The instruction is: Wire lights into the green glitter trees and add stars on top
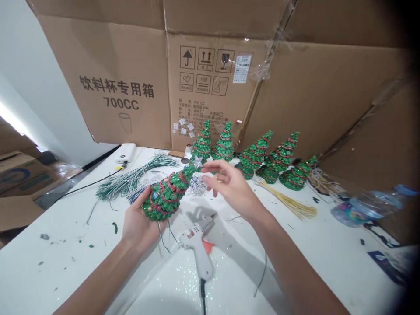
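My left hand [141, 225] is closed around the base of a small green Christmas tree [166, 192] with red garland and tiny ornaments, its tip tilted up to the right. A clear star [197, 162] sits at that tip. Close beside the star is my right hand [226, 181], thumb and forefinger apart with nothing visible between them. Thin wires [163, 238] hang below the held tree. Under both hands a white glue gun [198, 247] lies on the table, nozzle pointing up and right.
Several similar trees [254, 153] stand along the cardboard wall [131, 57]. Bundles of green-white wire [131, 179] and yellow wire [292, 201] lie on the white table [82, 271]. A white power bank [126, 153] is back left, a plastic bottle [364, 208] at right.
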Tool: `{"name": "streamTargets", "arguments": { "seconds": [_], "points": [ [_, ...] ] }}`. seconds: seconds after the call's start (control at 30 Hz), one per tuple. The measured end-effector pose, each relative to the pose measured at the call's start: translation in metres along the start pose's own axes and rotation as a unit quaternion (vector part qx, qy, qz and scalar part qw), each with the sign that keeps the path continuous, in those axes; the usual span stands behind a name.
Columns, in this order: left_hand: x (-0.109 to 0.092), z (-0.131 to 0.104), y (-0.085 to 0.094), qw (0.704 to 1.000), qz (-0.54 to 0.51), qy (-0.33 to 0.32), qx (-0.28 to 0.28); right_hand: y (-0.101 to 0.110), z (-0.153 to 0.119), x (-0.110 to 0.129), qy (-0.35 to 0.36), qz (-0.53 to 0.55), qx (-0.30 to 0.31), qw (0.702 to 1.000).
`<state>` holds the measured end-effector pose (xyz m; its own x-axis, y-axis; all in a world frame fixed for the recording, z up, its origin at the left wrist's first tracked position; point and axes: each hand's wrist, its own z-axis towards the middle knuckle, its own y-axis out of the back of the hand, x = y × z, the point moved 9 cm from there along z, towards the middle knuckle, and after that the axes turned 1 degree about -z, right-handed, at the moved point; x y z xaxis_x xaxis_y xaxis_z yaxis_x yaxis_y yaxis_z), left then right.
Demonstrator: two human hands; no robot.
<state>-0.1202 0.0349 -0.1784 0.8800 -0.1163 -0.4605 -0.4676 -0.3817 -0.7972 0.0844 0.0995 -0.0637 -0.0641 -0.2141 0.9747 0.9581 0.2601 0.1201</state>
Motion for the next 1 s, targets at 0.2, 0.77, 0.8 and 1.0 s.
{"name": "streamTargets", "arguments": {
  "seconds": [0.2, 0.77, 0.8, 1.0],
  "points": [
    [0.001, 0.001, 0.0, 1.0, 0.009, 0.003, -0.001, -0.043, -0.016, -0.006, -0.058, 0.009, 0.237, 0.97],
    [-0.001, 0.001, 0.002, 1.0, 0.013, -0.004, -0.002, 0.016, -0.005, 0.009, 0.145, -0.491, -0.166, 0.843],
    [0.0, 0.001, 0.002, 1.0, 0.011, -0.004, -0.001, 0.019, -0.005, 0.008, 0.141, -0.514, -0.178, 0.827],
    [0.001, 0.002, 0.003, 1.0, 0.007, -0.002, 0.0, 0.051, 0.005, 0.004, 0.088, -0.274, -0.237, 0.928]
  ]
}}
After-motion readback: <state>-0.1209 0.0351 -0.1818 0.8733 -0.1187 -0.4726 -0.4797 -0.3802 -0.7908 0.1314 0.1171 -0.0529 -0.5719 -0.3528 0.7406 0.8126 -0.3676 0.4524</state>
